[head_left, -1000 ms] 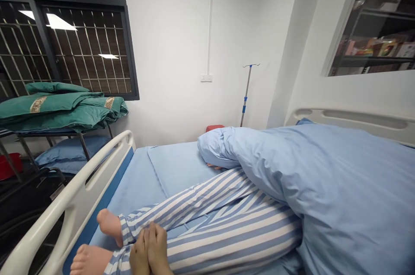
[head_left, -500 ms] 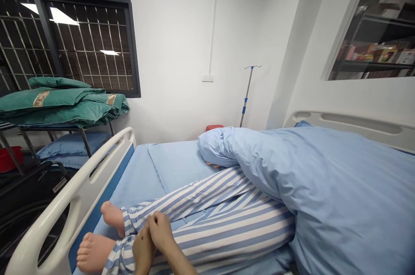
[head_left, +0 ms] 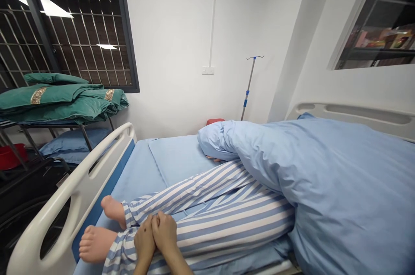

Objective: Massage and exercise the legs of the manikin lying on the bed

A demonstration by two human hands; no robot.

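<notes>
A figure with smooth, doll-like feet (head_left: 97,244) lies on the bed in blue-and-white striped trousers (head_left: 227,231). My left hand (head_left: 145,238) rests on the shin of the nearer leg, its fingers curled over the far side. Pressed close beside it on the same leg, my right hand (head_left: 164,232) is also closed, with bent fingers over the striped cloth. The fingertips of both hands are partly hidden. A light blue quilt (head_left: 324,171) covers the figure from the thighs up, and part of a hand (head_left: 214,159) peeks out from its edge.
A white footboard (head_left: 61,197) stands at the left and a headboard (head_left: 366,113) at the right. Behind the bed are an IV pole (head_left: 249,84) and a red object (head_left: 215,121). Green folded bedding (head_left: 65,102) lies on a rack beside a black wheelchair (head_left: 29,193).
My right hand has drawn back from partly overlapping my left hand and now sits alongside it, slightly to the right. The camera view has tilted slightly; the legs and quilt lie as before.
</notes>
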